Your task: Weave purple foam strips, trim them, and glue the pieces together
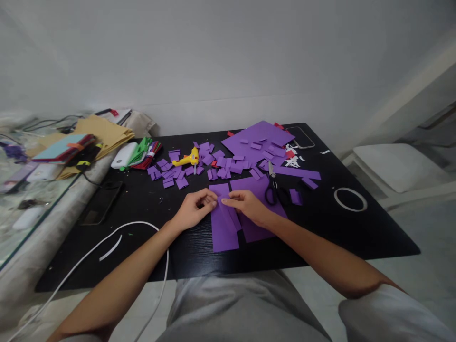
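A narrow purple paper strip (230, 214) is held up by its far end between my two hands. My left hand (197, 207) has thumb and forefinger closed at the strip's left edge. My right hand (247, 205) pinches the same end from the right. Under the strip lies a purple paper sheet (224, 241), and a second purple sheet (258, 230) sits to its right, partly beneath my right hand. Black-handled scissors (273, 183) rest just beyond the right hand, blades pointing away. A small folded purple piece (295, 196) is beside them.
Several folded purple pieces (213, 164) are scattered at the back around a yellow glue gun (187, 158). A large purple sheet (258, 135) lies behind, near white paper scraps (292, 156). At right is a tape ring (350, 199); at left, a phone (100, 203) and white cable (117, 229).
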`<act>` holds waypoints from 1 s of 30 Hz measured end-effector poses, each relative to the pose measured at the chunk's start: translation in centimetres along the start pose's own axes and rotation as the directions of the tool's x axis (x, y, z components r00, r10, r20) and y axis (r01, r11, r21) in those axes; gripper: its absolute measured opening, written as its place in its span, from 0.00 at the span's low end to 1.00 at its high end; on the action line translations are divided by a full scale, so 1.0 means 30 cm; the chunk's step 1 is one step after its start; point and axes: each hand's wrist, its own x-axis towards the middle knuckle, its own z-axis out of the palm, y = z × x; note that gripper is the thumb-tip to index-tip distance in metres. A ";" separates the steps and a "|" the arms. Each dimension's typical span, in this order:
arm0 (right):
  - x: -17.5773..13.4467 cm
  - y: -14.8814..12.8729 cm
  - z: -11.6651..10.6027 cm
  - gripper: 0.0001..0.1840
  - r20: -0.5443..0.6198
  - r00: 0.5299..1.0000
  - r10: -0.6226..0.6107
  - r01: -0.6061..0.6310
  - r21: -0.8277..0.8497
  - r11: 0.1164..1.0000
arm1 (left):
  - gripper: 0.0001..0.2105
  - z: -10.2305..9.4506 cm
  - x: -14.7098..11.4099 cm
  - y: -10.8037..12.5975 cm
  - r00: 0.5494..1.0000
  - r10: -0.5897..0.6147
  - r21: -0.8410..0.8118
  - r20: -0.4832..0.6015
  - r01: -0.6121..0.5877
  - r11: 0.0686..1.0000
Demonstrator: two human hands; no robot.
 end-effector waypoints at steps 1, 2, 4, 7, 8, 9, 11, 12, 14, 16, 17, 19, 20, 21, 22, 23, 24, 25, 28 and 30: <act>0.001 0.003 0.002 0.23 0.008 1.000 0.014 -0.014 0.024 1.000 | 0.09 0.002 -0.002 -0.001 1.000 0.008 0.003 0.008 -0.008 1.000; 0.001 0.006 0.004 0.21 0.013 1.000 0.027 -0.028 0.048 0.998 | 0.09 0.003 -0.003 -0.001 1.000 0.013 0.006 0.015 -0.013 1.000; 0.002 0.010 0.005 0.21 0.009 0.998 0.056 -0.057 0.090 0.994 | 0.09 0.001 -0.003 0.000 1.000 0.019 0.015 0.017 -0.019 1.000; 0.002 0.011 0.005 0.21 -0.022 0.996 0.089 -0.085 0.124 0.989 | 0.10 -0.002 -0.003 0.005 1.000 0.025 0.019 0.006 -0.025 1.000; 0.002 0.011 0.005 0.19 -0.031 0.995 0.095 -0.090 0.132 0.987 | 0.10 -0.002 -0.003 0.007 1.000 0.027 0.020 0.004 -0.027 0.999; 0.001 0.009 0.005 0.17 -0.036 0.994 0.101 -0.095 0.140 0.986 | 0.10 -0.001 -0.003 0.009 1.000 0.030 0.021 0.002 -0.030 0.999; -0.001 0.004 0.005 0.15 -0.033 0.993 0.116 -0.109 0.164 0.980 | 0.11 0.000 -0.004 0.010 0.999 0.034 0.027 0.002 -0.034 0.999; -0.002 0.001 0.005 0.15 -0.024 0.992 0.127 -0.120 0.182 0.976 | 0.11 0.000 -0.004 0.011 0.999 0.035 0.031 0.000 -0.035 0.999; -0.003 -0.005 0.005 0.16 -0.003 0.989 0.149 -0.144 0.225 0.964 | 0.11 0.000 -0.003 0.009 0.999 0.037 0.042 -0.006 -0.037 0.998; -0.003 -0.010 0.006 0.18 0.015 0.986 0.165 -0.163 0.266 0.950 | 0.11 -0.002 -0.002 0.006 0.999 0.042 0.053 -0.008 -0.041 0.998; -0.002 -0.013 0.006 0.18 0.018 0.985 0.169 -0.167 0.281 0.945 | 0.11 -0.003 -0.001 0.003 0.999 0.046 0.058 -0.007 -0.045 0.997; -0.001 -0.016 0.007 0.18 0.019 0.984 0.176 -0.174 0.287 0.942 | 0.10 -0.005 0.000 -0.002 0.998 0.056 0.062 -0.008 -0.055 0.997; -0.001 -0.018 0.007 0.18 0.019 0.984 0.178 -0.176 0.283 0.943 | 0.10 -0.005 0.000 -0.005 0.998 0.062 0.063 -0.010 -0.061 0.996; -0.001 -0.019 0.008 0.18 0.016 0.984 0.179 -0.176 0.276 0.945 | 0.10 -0.006 0.000 -0.007 0.998 0.067 0.065 -0.013 -0.066 0.996; -0.001 -0.019 0.007 0.18 0.013 0.984 0.177 -0.174 0.271 0.947 | 0.10 -0.006 0.000 -0.009 0.997 0.071 0.067 -0.015 -0.070 0.995; -0.001 -0.019 0.007 0.17 0.009 0.985 0.172 -0.168 0.268 0.949 | 0.10 -0.006 0.000 -0.010 0.997 0.074 0.070 -0.018 -0.072 0.995; -0.002 -0.018 0.007 0.17 0.007 0.986 0.165 -0.160 0.268 0.950 | 0.10 -0.006 -0.001 -0.011 0.997 0.075 0.072 -0.019 -0.073 0.995; -0.001 -0.016 0.006 0.17 0.004 0.988 0.155 -0.150 0.271 0.951 | 0.10 -0.006 -0.001 -0.012 0.997 0.075 0.073 -0.019 -0.073 0.995; 0.001 -0.006 0.004 0.16 0.004 0.991 0.132 -0.128 0.282 0.951 | 0.10 -0.005 -0.001 -0.013 0.997 0.077 0.070 -0.020 -0.075 0.995; 0.005 0.002 0.002 0.16 0.002 0.993 0.121 -0.116 0.282 0.952 | 0.09 -0.004 0.000 -0.014 0.997 0.075 0.070 -0.016 -0.074 0.995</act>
